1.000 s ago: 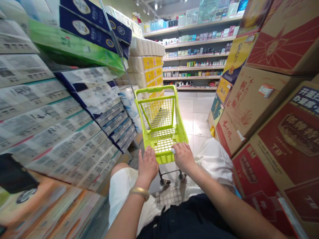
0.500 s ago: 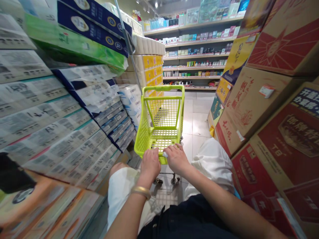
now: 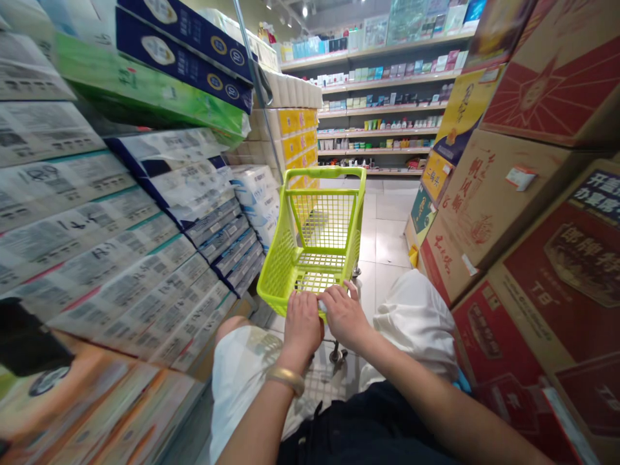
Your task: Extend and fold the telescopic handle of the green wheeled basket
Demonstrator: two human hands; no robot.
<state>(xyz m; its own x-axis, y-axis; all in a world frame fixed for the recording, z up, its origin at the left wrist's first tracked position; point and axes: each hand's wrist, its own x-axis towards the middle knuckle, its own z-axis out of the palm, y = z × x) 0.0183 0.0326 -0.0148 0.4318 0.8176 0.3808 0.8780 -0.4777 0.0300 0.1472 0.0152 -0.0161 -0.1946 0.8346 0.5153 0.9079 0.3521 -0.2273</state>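
In front of my knees stands a lime-green plastic shopping cart (image 3: 275, 274) with lattice walls and nothing inside its basket. My left hand (image 3: 303, 323) is wrapped over the cart's near rim; a gold bangle (image 3: 285, 379) circles that wrist. Close beside it, my right hand (image 3: 345, 315) also grips the rim, thumb toward the left hand. A small white item (image 3: 321, 305) shows by the right thumb, too little of it to name. Below the hands a caster wheel (image 3: 338, 354) is visible on the tiled floor.
Stacked tissue packs (image 3: 111, 258) wall the left side of the aisle. Cardboard cartons (image 3: 504, 181) are piled along the right. Shelves (image 3: 382, 84) of small bottles and boxes cross the far end. Floor tiles (image 3: 387, 236) run between the cart and the right-hand cartons.
The cart has turned slightly, its far end swinging to the right and its near left corner to the left. My left hand has shifted right, closer to my right hand.
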